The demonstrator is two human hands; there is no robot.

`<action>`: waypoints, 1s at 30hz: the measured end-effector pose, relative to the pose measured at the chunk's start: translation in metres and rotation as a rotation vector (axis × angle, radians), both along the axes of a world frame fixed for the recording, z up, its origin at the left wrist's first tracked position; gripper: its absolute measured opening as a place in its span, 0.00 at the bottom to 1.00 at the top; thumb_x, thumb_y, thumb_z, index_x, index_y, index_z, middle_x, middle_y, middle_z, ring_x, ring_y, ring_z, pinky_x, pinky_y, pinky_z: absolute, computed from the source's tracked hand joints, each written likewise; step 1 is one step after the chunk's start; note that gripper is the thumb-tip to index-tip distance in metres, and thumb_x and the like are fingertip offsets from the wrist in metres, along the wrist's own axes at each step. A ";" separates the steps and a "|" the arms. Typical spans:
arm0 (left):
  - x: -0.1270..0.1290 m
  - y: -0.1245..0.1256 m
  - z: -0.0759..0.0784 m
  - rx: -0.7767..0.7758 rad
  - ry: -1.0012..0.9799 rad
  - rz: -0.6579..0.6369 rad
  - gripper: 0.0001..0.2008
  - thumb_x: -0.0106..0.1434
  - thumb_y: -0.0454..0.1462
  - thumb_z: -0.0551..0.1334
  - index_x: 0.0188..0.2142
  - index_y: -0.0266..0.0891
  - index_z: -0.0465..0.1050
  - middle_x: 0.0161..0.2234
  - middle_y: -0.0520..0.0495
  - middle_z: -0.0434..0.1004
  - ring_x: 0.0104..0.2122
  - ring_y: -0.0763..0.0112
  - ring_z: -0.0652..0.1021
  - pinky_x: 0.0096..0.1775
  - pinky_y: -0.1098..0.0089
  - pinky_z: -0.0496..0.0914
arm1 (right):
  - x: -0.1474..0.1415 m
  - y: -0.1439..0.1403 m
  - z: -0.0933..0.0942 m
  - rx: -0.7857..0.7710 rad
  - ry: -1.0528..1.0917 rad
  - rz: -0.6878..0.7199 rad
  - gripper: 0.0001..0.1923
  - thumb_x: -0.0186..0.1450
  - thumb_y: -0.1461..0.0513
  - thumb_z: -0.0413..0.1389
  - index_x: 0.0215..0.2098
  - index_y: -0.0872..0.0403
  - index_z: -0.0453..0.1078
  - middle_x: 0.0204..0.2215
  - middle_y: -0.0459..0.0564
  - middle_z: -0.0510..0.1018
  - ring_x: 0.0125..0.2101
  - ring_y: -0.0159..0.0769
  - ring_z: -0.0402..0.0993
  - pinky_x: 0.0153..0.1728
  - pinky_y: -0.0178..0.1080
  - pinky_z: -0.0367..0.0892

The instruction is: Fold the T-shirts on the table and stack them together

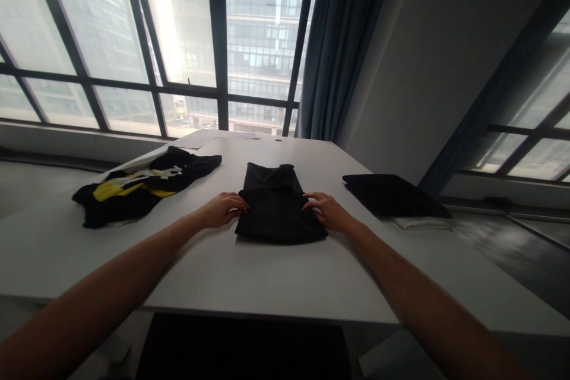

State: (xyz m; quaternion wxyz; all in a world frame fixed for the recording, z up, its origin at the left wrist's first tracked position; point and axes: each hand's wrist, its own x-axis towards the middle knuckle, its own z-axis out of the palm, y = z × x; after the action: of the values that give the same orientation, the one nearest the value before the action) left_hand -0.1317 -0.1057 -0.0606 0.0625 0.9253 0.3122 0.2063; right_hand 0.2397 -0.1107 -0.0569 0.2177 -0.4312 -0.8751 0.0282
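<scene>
A folded black garment (278,211) lies flat in front of me on the white table, its near edge slightly curved and its far edge uneven. My left hand (225,209) is at its left side, with bent fingers closed on the edge. On the opposite side, my right hand (324,209) has its fingers curled over the right edge at about the same height. Both thumbs are mostly hidden, and whether the garment is a shirt I cannot tell.
A crumpled black garment with yellow and white print (133,187) lies on the left of the white table (267,282). Folded black cloth (394,195) rests at the right, above something white (423,224). Papers (196,139) lie at the far end, near the windows and blue curtain (333,41).
</scene>
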 end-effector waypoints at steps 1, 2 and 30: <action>-0.001 -0.001 0.002 -0.016 -0.027 -0.012 0.13 0.66 0.34 0.55 0.42 0.44 0.79 0.46 0.47 0.81 0.48 0.62 0.77 0.56 0.58 0.65 | 0.000 -0.002 0.004 -0.028 0.045 0.030 0.15 0.61 0.69 0.54 0.39 0.49 0.79 0.55 0.52 0.75 0.57 0.46 0.68 0.60 0.54 0.59; -0.002 -0.002 0.005 -0.052 -0.057 -0.020 0.12 0.66 0.35 0.56 0.42 0.43 0.79 0.44 0.46 0.82 0.46 0.62 0.77 0.55 0.59 0.65 | 0.001 -0.004 0.009 -0.075 0.090 0.056 0.14 0.61 0.68 0.54 0.39 0.50 0.78 0.53 0.52 0.77 0.57 0.45 0.68 0.60 0.53 0.60; 0.022 -0.014 0.009 -0.174 -0.227 0.502 0.28 0.60 0.42 0.63 0.61 0.41 0.68 0.55 0.42 0.76 0.45 0.56 0.79 0.52 0.55 0.71 | -0.022 -0.012 0.017 -0.197 0.106 -0.386 0.23 0.64 0.62 0.58 0.57 0.58 0.71 0.52 0.59 0.76 0.47 0.44 0.75 0.51 0.44 0.67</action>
State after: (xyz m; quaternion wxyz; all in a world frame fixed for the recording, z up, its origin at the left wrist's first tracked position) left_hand -0.1095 -0.1199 -0.0520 0.1234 0.7813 0.5388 0.2900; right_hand 0.2173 -0.1227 -0.0397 0.2215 -0.6078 -0.7568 0.0939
